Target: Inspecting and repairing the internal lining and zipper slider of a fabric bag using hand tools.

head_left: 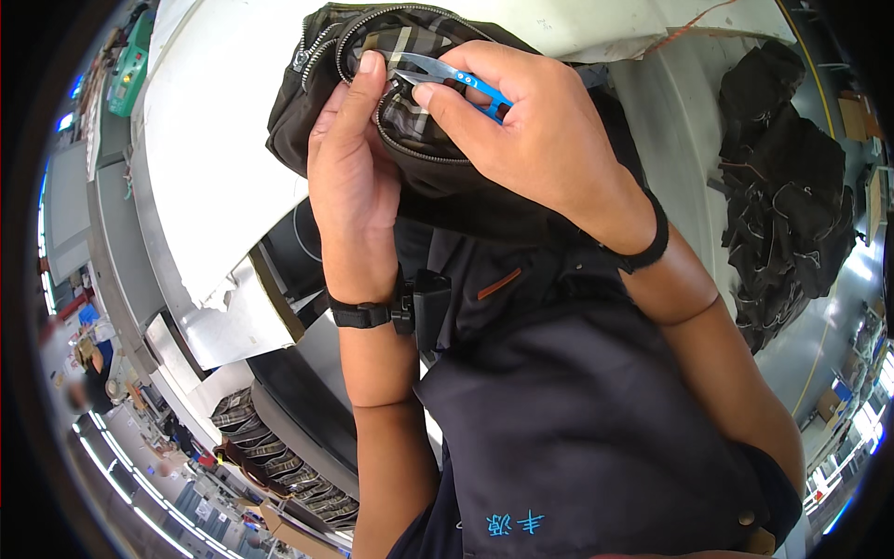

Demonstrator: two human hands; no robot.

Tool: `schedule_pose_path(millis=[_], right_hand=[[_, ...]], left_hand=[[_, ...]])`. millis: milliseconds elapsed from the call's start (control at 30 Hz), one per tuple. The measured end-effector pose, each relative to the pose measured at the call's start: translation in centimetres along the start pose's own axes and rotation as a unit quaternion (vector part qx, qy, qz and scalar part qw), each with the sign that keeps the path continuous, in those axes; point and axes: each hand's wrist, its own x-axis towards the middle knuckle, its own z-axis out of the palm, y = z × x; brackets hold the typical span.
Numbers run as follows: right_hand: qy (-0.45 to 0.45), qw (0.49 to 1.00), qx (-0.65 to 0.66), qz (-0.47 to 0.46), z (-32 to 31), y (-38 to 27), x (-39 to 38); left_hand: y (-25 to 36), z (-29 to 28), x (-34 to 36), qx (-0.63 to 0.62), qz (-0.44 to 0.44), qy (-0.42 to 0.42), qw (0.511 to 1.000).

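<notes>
A dark bag (307,121) with metal zippers and a plaid lining (419,121) lies at the top middle. My left hand (354,158) pinches the edge of its zippered opening, thumb upward beside the zipper. My right hand (540,140) is closed round blue-handled thread snips (480,88), whose metal blades are inside the opening at a zipper end, just right of my left thumb. What the blade tips touch is too small to tell.
A white worktable (214,112) bears the bag. A heap of dark fabric pieces (773,186) is at the right. Plaid-lined pieces (279,447) are stacked at the lower left. A green machine (130,65) stands at the far left, with a blurred person (93,373) below.
</notes>
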Motion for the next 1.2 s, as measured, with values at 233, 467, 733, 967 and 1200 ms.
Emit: schedule_pose_path(millis=[233,467,733,967,1200], right_hand=[[-0.029,0.999,-0.024,0.001,-0.7,-0.2,0.4],[-0.026,0.998,-0.055,-0.006,-1.0,-0.5,0.7],[-0.061,0.992,-0.110,0.002,-2.0,-1.2,1.1],[-0.016,0.988,-0.146,-0.045,-1.1,-0.6,0.7],[0.111,0.976,-0.118,-0.145,2.4,1.9,-0.5]], left_hand=[[0.0,0.8,-0.3,0.001,0.020,0.010,1.000],[-0.4,0.1,-0.1,0.017,0.031,0.016,0.999],[-0.8,0.0,0.0,0.022,0.040,0.018,0.999],[-0.8,-0.1,0.1,0.017,0.029,0.010,0.999],[0.1,0.1,0.4,-0.017,-0.018,-0.004,1.000]])
